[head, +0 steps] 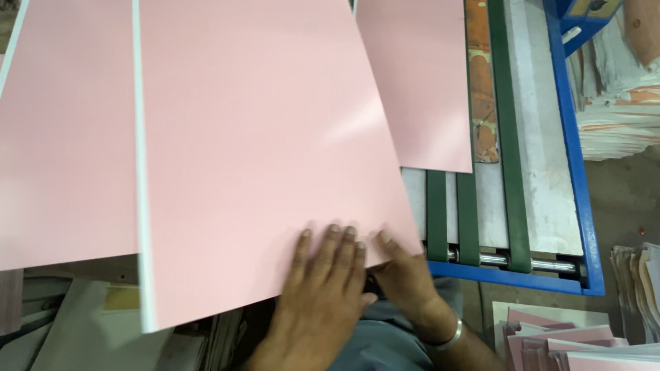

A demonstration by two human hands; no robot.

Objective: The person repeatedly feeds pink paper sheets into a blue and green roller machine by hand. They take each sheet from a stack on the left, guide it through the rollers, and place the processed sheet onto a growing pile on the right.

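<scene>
From where I stand, a large pink sheet (254,151) lies tilted across the middle of the bench, its white left edge running down toward the near corner and its right edge slanting out over the machine. The left hand (320,275) lies flat on the sheet's near edge, fingers spread and straight, pressing down rather than gripping. The right hand (405,271) sits just beside it at the sheet's near right corner; its thumb lies on top of the sheet, but the fingers are tucked underneath, so I cannot say for sure how firmly it pinches. A metal bangle (447,339) circles that wrist.

To the left another pink sheet (65,137) lies flat, touching or just under the white edge. A third pink sheet (423,82) lies further back on the green belts (467,213) of the blue-framed conveyor (574,172), its lower edge well short of the rollers (491,259). The stretch of belt between that edge and the rollers is bare. Down at the right, stacked pink sheets (557,340) lean near the floor, with paper bundles (619,96) beyond the frame.
</scene>
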